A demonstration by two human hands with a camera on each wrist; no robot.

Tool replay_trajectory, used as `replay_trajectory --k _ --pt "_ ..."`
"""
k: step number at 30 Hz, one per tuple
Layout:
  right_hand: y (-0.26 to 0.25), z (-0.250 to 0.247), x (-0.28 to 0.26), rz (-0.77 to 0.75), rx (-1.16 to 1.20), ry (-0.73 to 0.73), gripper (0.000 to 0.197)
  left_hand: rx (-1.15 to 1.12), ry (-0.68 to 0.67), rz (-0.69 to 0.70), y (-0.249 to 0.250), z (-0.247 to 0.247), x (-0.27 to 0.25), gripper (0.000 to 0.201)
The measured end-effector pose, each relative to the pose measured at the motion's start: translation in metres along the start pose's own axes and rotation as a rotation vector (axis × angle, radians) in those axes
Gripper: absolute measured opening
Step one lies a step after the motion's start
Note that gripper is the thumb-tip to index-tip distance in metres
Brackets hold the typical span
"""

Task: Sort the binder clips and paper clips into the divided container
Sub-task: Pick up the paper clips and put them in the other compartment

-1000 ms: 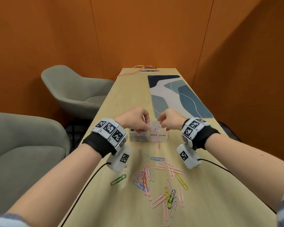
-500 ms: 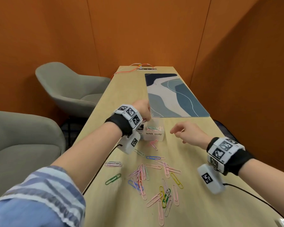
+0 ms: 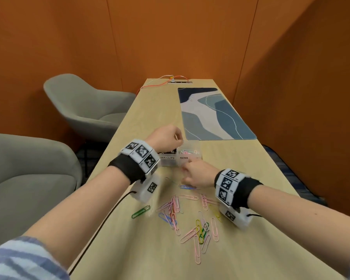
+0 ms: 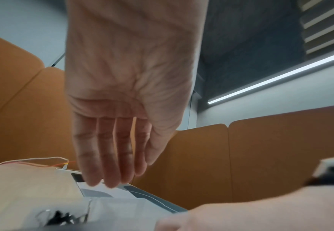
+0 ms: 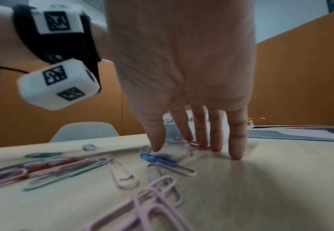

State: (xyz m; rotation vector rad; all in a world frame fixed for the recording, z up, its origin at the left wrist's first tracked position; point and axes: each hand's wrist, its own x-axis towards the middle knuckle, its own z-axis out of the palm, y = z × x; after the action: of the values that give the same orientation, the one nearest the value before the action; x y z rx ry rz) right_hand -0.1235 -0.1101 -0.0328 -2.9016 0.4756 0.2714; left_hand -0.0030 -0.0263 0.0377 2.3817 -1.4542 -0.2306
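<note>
Presently on a long pale wood-grain tabletop (image 3: pixel 141 122): one small clear plastic divided container (image 3: pixel 179 158), boxy, with handwritten paper labels on its near wall (partly legible "…DER CLIPS" and "PAPER"); the left compartment holds dark binder clips (image 4: pixel 61 218), the right compartment a tangle of coloured paper clips (image 3: pixel 188 152). Loose paper clips (image 3: pixel 190 221), thin bent wire coated pink, blue, green, yellow and pale grey, lie scattered on the tabletop nearer the person than the container, with one green clip (image 3: pixel 140 211) apart at the left of the heap and one blue clip (image 5: pixel 159 159) just by the right hand. Left hand (image 3: pixel 166 138) hangs over the container's left compartment; the left wrist view shows its fingers (image 4: pixel 106 156) straight, pressed side by side, pointing down and holding nothing. Right hand (image 3: pixel 198 175) sits just in front of the container, fingers (image 5: pixel 235 140) extended downward and slightly spread, tips touching the tabletop beside a reddish-pink clip (image 5: pixel 193 143) (whether it is pinched cannot be told). Both wrists carry black bands with white marker-patterned blocks. Also present: a blue-and-white patterned mat (image 3: pixel 212 116) farther along, orange cables (image 3: pixel 160 81) at the far end, two grey upholstered chairs (image 3: pixel 83 106) to the left, orange wall panels around.
</note>
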Motion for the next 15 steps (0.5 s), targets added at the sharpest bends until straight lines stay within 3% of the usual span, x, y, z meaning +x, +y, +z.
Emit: replay_trajectory --k 3,6,8,10,12,15 --pt "-0.012 0.002 -0.003 -0.003 -0.03 -0.033 0.04 0.107 -0.146 0.0 -0.009 0.007 -0.039 0.025" --pt "-0.022 0.005 -0.011 -0.041 -0.032 -0.092 0.051 0.23 -0.47 -0.101 -0.024 0.023 -0.078 0.067" --pt "-0.025 0.007 -0.019 -0.078 -0.031 -0.144 0.052 0.329 -0.597 -0.13 -0.036 0.034 -0.098 0.092" --pt "-0.026 0.006 -0.028 -0.104 -0.052 -0.204 0.047 0.387 -0.596 -0.11 -0.043 0.04 -0.107 0.102" --pt "-0.027 0.005 -0.037 -0.128 -0.11 -0.234 0.046 0.35 -0.528 -0.074 -0.044 0.041 -0.107 0.093" --pt "-0.032 0.007 -0.046 -0.142 -0.136 -0.152 0.03 0.283 -0.451 -0.053 -0.044 0.039 -0.098 0.073"
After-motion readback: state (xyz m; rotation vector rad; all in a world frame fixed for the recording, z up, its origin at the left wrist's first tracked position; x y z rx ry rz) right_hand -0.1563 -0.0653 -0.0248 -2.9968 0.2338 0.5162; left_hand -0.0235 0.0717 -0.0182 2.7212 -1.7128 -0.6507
